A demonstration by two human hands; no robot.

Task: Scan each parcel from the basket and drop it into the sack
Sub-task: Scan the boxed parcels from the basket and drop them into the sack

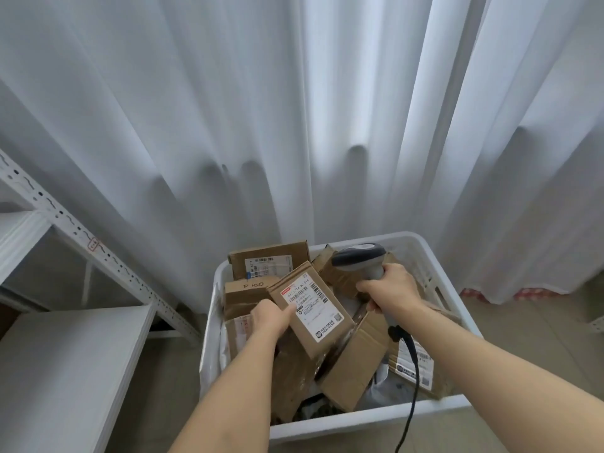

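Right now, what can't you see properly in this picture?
All in the head view:
- The sack: not in the picture.
- Small print on the held parcel's label: too small and blurred; the left hand's thumb covers one edge.
- The scanner's window: faces away; the right hand wraps its handle.
- The basket's bottom: buried under boxes.
- The scanner's cable: cut off by the bottom edge.

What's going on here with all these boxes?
A person is scanning parcels. The left hand holds up a small cardboard parcel with its label facing up, above a white basket full of other boxes. The right hand grips a corded barcode scanner beside that parcel. No sack shows in this view, so the parcel hasn't been dropped anywhere yet.
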